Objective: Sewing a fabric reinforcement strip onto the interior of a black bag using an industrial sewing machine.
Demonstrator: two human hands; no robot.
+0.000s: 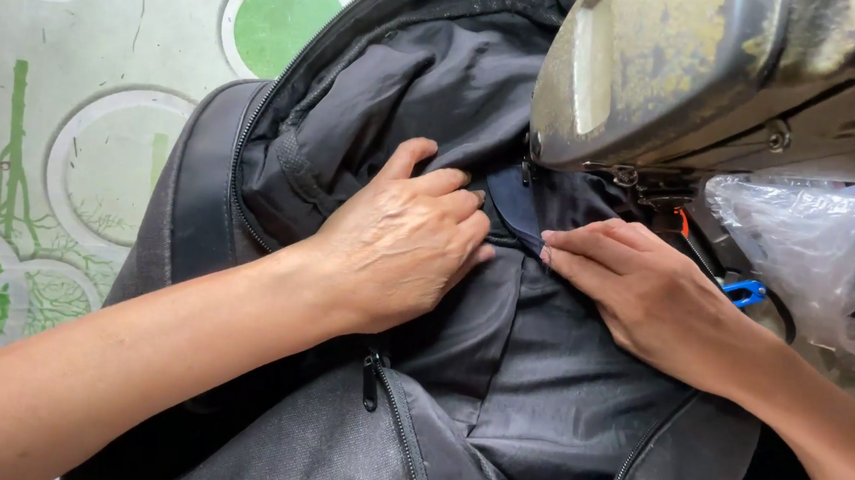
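Observation:
A dark grey backpack (264,429) lies opened under the head of an old, worn sewing machine (720,70). My left hand (402,243) presses down on the black lining fabric (387,97), fingers curled and gripping a fold near the machine's needle area. Flat on the fabric, my right hand (645,290) holds its fingertips against a dark blue strip (512,204) beside the left hand. The needle and presser foot are mostly hidden behind the hands and the machine head.
A table cover with green and white circle patterns (73,145) lies at the left. A crumpled clear plastic bag (818,247) sits at the right, with a blue-handled tool (745,290) beside it. A zipper pull (370,381) hangs near my left wrist.

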